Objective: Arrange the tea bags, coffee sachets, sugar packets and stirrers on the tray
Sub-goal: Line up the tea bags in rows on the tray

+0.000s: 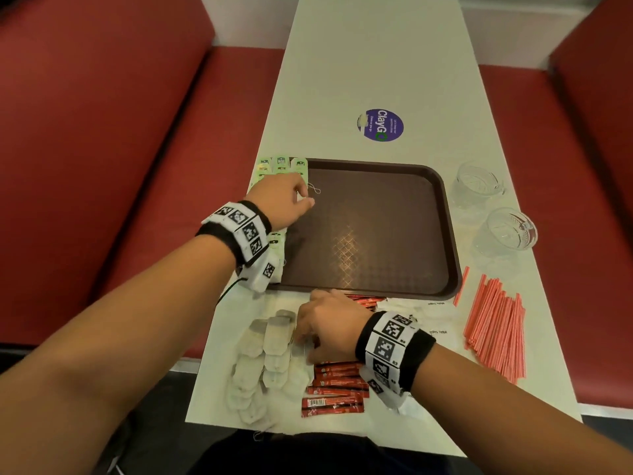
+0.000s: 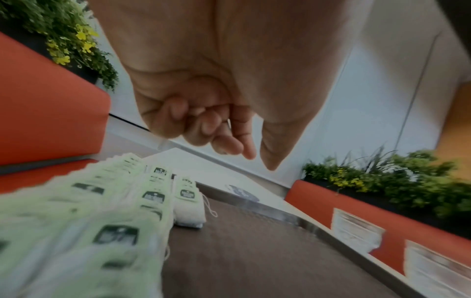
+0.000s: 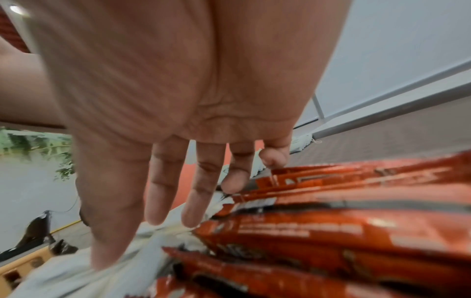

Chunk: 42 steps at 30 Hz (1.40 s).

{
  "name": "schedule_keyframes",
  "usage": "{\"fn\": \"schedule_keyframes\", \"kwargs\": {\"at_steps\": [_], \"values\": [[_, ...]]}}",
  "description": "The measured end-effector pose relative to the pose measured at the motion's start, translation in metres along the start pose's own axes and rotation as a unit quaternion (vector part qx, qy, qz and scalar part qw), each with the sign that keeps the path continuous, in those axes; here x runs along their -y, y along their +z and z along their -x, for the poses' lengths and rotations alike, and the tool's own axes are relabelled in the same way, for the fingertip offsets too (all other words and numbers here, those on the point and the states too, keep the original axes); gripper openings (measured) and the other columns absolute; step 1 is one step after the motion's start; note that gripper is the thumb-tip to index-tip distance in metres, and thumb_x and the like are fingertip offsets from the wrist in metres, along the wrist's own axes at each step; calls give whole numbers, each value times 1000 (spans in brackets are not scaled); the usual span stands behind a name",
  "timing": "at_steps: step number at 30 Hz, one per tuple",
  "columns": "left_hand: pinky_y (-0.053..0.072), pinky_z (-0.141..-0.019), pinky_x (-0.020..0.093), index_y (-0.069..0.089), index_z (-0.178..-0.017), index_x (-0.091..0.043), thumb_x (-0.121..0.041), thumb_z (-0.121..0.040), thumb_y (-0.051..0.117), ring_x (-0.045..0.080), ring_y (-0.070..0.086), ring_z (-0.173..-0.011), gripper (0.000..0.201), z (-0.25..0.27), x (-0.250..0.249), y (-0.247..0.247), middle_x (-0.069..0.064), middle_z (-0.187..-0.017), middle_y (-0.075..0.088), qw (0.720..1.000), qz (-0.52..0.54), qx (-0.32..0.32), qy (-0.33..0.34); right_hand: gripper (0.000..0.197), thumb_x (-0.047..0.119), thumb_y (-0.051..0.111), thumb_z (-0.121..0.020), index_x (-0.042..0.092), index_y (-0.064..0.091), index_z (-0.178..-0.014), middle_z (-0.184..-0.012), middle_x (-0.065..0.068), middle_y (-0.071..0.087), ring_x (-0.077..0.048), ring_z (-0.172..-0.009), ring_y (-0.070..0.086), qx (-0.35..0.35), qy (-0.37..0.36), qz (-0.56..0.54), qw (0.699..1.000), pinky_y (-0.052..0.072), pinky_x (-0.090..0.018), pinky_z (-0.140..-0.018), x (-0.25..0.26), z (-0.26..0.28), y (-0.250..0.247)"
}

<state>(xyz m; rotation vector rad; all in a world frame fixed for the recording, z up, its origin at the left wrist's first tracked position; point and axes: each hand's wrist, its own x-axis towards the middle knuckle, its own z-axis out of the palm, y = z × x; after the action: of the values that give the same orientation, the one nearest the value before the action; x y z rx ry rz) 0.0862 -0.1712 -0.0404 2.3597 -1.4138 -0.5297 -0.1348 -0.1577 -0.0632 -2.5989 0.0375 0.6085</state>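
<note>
A white table [image 1: 376,63] between red benches: your left hand [image 1: 281,200], fingers curled, hovers over tea bags [image 1: 281,166] lined along the tray's [image 1: 448,234] left edge; whether it pinches one, I cannot tell. Your right hand [image 1: 329,323], fingers straight, rests on loose tea bags [image 1: 267,351] just beside the sachets [image 1: 332,385], near side of the tray.

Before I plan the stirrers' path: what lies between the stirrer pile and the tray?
In the head view, one stray stirrer lies against the tray rim's right side; otherwise bare white table up to the stirrer pile.
</note>
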Motion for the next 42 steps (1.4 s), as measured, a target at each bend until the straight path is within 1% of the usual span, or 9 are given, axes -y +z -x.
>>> {"fn": "schedule_keyframes", "kwargs": {"at_steps": [7, 11, 14, 17, 20, 25, 31, 37, 42], "values": [[43, -67, 22, 69, -87, -33, -36, -88, 70, -6, 55, -70, 3, 108, 25, 13, -16, -82, 65, 986, -1, 158, 57, 27, 39, 73, -83, 39, 74, -110, -117, 8, 61, -21, -108, 42, 10, -9, 98, 995, 29, -37, -81, 12, -2, 9], [37, -69, 9, 69, -100, -31, -43, -82, 76, 1, 57, -84, 23, 149, 38, 32, -17, -94, 62, 973, -20, 214, 79, 25, 40, 70, -86, 38, 72, -111, -115, 9, 63, -21, -107, 43, -2, 6, 121, 993, 28, -38, -81, 16, -4, 11], [38, -71, 14, 65, -105, -29, -49, -75, 80, 4, 52, -89, 39, 168, 41, 46, -15, -100, 54, 967, -45, 235, 81, 18, 37, 67, -88, 35, 72, -105, -109, 9, 64, -20, -107, 45, -4, 16, 125, 992, 26, -38, -80, 19, -8, 12], [43, -80, 23, 62, -105, -31, -50, -73, 79, 7, 51, -93, 41, 176, 46, 56, -13, -103, 49, 969, -71, 222, 81, 14, 31, 62, -91, 33, 73, -99, -104, 9, 67, -21, -107, 47, -12, 32, 106, 994, 28, -37, -81, 21, -12, 12], [41, -75, 22, 63, -104, -29, -46, -77, 77, 6, 49, -86, 34, 178, 45, 56, -15, -95, 48, 973, -69, 203, 81, 19, 25, 55, -94, 34, 70, -100, -105, 7, 66, -21, -109, 47, -17, 44, 80, 996, 31, -38, -85, 21, -13, 8], [44, -74, 24, 70, -105, -33, -39, -87, 68, 5, 54, -82, 18, 177, 43, 46, -13, -96, 65, 984, -49, 164, 48, 28, 11, 52, -93, 31, 71, -102, -111, 2, 59, -24, -112, 53, -1, 66, 29, 997, 43, -39, -93, 14, -13, -5], [51, -75, 30, 70, -101, -34, -36, -91, 66, 8, 61, -79, 11, 173, 44, 31, -11, -89, 69, 995, 10, 92, 31, 30, 5, 53, -89, 18, 61, -115, -115, -3, 48, -23, -101, 52, -43, 119, -66, 990, 40, -30, -82, 3, -4, -15], [50, -74, 28, 73, -99, -30, -31, -91, 69, 6, 59, -76, 9, 163, 33, 18, -13, -81, 66, 997, 41, 54, 47, 30, 0, 56, -82, 24, 45, -95, -96, -1, 56, -23, -83, 50, -98, 128, -74, 984, 40, -34, -68, -6, 2, -22], [44, -68, 24, 72, -97, -33, -31, -91, 69, -3, 55, -70, 7, 151, 28, 8, -23, -70, 58, 997, 33, 45, 57, 22, 42, 55, -99, 26, 45, -87, -85, 2, 59, -26, -82, 59, -147, 112, -57, 981, 49, -37, -73, -12, 4, -29]]}}
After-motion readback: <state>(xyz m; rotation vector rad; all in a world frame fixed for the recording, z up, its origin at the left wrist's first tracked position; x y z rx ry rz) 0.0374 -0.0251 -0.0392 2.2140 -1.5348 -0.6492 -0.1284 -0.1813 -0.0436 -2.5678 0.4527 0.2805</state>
